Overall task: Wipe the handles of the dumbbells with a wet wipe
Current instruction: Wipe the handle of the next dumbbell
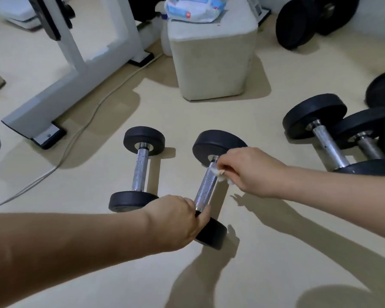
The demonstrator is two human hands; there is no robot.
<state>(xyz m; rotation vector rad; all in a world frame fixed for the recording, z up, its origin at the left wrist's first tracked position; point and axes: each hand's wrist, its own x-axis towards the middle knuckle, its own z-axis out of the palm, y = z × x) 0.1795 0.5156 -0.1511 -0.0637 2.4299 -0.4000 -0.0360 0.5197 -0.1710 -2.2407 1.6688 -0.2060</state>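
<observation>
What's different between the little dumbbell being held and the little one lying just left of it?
The held dumbbell is gripped at its near end by the left hand; no hand grips the other dumbbell. The right hand presses a wet wipe on the held dumbbell's handle; the other dumbbell's handle is bare. Both have black round weights and silver handles.

I'm in a home gym: dumbbells (140,168) on the beige floor (209,114), white machine frame (76,70) beside me.
</observation>
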